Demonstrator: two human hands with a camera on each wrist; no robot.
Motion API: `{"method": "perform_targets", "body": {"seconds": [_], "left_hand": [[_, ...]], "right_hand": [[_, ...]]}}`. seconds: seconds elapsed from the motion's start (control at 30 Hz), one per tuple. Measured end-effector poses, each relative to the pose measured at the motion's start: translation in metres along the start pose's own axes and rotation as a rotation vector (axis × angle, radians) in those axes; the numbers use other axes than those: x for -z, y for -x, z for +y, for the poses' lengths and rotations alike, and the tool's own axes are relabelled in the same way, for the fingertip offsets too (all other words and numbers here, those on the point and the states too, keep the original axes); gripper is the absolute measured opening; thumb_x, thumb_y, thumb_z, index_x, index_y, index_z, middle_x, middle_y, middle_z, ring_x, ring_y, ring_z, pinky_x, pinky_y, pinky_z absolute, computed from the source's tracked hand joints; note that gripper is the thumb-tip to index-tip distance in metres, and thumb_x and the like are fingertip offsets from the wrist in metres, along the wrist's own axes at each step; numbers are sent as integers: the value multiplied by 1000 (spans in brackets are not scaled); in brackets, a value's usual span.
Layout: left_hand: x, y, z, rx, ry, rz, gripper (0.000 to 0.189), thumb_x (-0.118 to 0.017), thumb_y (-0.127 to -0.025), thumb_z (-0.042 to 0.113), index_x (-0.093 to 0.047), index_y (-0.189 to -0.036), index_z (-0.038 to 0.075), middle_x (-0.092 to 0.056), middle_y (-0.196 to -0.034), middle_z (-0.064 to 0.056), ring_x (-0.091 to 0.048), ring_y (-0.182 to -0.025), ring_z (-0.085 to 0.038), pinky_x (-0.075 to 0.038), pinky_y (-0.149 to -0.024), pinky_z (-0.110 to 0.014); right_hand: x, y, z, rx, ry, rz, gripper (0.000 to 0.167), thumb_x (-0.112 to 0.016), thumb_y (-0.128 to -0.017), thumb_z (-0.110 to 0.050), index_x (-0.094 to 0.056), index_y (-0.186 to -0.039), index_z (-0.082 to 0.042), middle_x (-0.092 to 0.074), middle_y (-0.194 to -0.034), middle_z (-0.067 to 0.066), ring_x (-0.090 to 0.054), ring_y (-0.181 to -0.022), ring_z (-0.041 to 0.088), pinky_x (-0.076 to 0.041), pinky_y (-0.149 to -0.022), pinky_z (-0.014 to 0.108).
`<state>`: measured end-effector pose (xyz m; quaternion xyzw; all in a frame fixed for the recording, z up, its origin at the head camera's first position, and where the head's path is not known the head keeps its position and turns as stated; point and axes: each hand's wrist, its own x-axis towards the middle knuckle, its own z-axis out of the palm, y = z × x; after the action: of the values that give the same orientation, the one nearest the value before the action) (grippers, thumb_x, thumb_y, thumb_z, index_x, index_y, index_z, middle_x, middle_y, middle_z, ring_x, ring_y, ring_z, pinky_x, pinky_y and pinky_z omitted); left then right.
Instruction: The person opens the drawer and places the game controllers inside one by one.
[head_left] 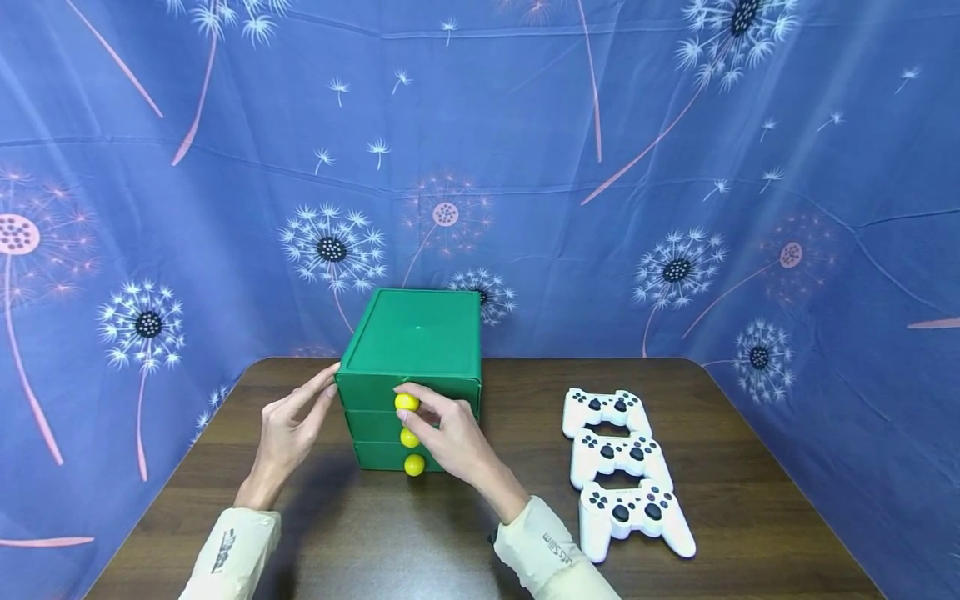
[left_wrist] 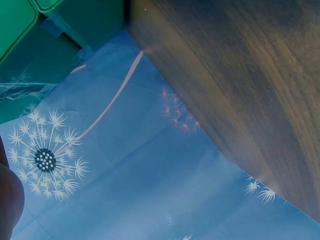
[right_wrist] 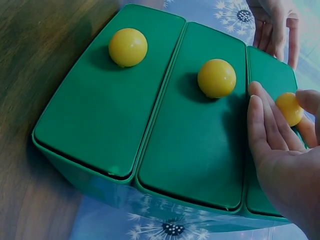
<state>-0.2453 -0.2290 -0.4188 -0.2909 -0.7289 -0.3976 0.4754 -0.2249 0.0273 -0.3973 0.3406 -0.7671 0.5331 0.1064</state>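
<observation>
Green drawer unit (head_left: 411, 342), mid-frame: right hand (head_left: 457, 437) pinches top yellow knob (head_left: 407, 402); left hand (head_left: 288, 432), fingers fairly straight, touches upper-left corner. Round knob may slip; light bracing could let unit skid.

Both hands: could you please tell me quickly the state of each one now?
Left hand: open, at the left side of the green box.
Right hand: closed, pinching the top yellow knob.
</observation>
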Motion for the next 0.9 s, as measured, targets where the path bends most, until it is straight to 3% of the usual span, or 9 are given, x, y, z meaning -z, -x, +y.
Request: {"method": "perform_targets", "body": {"seconds": [0.23, 0.6, 0.9], "left_hand": [[0, 0, 0, -6, -2, 1, 52, -72, -74, -29, -74, -120, -6, -75, -108, -21, -65, -109, 2, -48, -89, -13], [1, -4, 7, -16, 6, 2, 50, -70, -75, -30, -74, -119, -8, -75, -106, -23, -64, -109, 5, -48, -90, -13], [0, -1, -1, -25, 16, 3, 46, -70, -74, -30, -73, -116, -11, -74, -108, -25, -64, -111, 5, -48, -90, -12]], "right_hand": [[-3, 1, 1, 5, 13, 34, 30, -68, -103, -15, -70, -132, -12, -73, -100, 2, -69, -82, 7, -56, -79, 26], [-6, 3, 0, 3, 3, 60, 29, -68, -103, -15, -71, -131, -11, -73, -102, 2, -69, -80, 8, -57, -75, 25], [-5, 10, -5, 1, 20, 37, 28, -67, -103, -17, -71, -131, -13, -72, -97, -1, -67, -80, 5, -56, -73, 25]]}}
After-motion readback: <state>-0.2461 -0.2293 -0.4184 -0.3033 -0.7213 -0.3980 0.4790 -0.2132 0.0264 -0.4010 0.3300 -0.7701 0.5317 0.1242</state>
